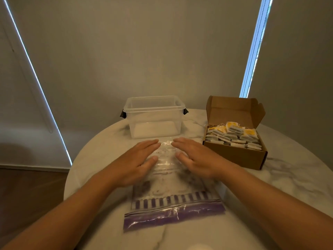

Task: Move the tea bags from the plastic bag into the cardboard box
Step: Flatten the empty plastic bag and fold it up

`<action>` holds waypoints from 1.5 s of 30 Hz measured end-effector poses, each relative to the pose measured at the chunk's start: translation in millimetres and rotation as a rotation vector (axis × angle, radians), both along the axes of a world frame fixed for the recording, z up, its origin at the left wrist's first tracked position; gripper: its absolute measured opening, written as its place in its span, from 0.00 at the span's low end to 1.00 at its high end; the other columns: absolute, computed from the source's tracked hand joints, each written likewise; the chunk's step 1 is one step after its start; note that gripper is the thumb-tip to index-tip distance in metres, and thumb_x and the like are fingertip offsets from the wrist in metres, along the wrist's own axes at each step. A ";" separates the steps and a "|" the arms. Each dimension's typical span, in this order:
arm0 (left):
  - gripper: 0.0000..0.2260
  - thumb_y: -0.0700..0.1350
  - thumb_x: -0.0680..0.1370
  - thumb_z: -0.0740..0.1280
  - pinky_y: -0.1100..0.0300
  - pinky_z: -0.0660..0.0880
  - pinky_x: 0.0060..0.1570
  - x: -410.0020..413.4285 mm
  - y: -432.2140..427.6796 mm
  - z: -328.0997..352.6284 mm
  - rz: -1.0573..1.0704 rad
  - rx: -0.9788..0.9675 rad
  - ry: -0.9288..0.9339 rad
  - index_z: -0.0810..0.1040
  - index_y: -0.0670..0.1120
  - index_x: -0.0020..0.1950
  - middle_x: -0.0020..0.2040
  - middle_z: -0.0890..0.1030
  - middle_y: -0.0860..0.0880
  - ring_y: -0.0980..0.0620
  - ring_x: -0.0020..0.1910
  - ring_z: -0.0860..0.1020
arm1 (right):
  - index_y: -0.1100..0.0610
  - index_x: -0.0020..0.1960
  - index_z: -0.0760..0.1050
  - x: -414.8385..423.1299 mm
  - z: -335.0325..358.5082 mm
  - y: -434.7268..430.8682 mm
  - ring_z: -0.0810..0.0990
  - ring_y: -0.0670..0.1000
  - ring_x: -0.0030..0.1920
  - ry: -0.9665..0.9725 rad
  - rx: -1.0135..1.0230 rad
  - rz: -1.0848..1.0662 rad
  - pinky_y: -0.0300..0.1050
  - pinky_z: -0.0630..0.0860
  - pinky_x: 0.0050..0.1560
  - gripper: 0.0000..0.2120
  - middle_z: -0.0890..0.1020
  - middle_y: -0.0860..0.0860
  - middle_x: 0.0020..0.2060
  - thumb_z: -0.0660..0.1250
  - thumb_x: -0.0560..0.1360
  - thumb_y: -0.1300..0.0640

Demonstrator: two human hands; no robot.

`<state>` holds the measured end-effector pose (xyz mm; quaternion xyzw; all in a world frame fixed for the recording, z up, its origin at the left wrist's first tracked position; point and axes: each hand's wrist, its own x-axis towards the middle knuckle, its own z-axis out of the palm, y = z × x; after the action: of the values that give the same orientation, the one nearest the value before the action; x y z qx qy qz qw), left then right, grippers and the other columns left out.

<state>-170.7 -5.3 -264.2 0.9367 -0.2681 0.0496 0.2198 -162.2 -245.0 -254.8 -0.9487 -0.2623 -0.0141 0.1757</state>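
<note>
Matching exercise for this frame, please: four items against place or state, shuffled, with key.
Items:
1. plastic bag
2. cardboard box
3. clear tub
4. tea bags

Place or state:
a. empty, at the far side of the table
b. lid flap raised, on the right
c. piled inside the cardboard box
d. lying flat under the left hand and right hand

Pairs: 1-d, 2-b, 3-a, 4-c
</note>
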 end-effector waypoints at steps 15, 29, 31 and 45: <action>0.30 0.62 0.82 0.48 0.59 0.38 0.75 37.4 2.7 -21.2 -0.084 0.488 0.167 0.39 0.55 0.79 0.79 0.38 0.55 0.58 0.77 0.38 | 0.51 0.80 0.41 32.0 -32.5 0.4 0.38 0.49 0.78 0.083 -0.363 0.071 0.48 0.43 0.77 0.33 0.42 0.48 0.79 0.44 0.81 0.37; 0.28 0.61 0.83 0.46 0.57 0.36 0.75 48.2 3.1 -33.3 -0.038 0.451 0.100 0.38 0.55 0.79 0.79 0.36 0.56 0.59 0.76 0.35 | 0.52 0.79 0.38 37.1 -37.2 24.7 0.37 0.49 0.78 0.062 -0.329 0.043 0.51 0.41 0.77 0.33 0.40 0.50 0.79 0.44 0.81 0.38; 0.29 0.62 0.82 0.47 0.57 0.38 0.75 48.4 3.3 -33.1 -0.029 0.445 0.093 0.40 0.56 0.79 0.79 0.39 0.57 0.59 0.77 0.37 | 0.52 0.80 0.38 37.5 -39.7 23.3 0.38 0.49 0.78 0.059 -0.339 0.039 0.50 0.40 0.77 0.33 0.40 0.50 0.79 0.43 0.81 0.37; 0.30 0.66 0.80 0.46 0.54 0.37 0.75 51.5 0.5 -34.2 -0.038 0.483 0.072 0.35 0.60 0.77 0.78 0.35 0.56 0.54 0.77 0.35 | 0.47 0.78 0.33 39.4 -40.9 23.7 0.34 0.48 0.77 0.081 -0.350 0.021 0.52 0.39 0.77 0.39 0.37 0.47 0.78 0.41 0.76 0.28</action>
<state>-119.1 -4.7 -298.4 0.9580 -0.2815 -0.0537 -0.0003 -122.8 -221.3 -295.7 -0.9618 -0.2636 0.0717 0.0184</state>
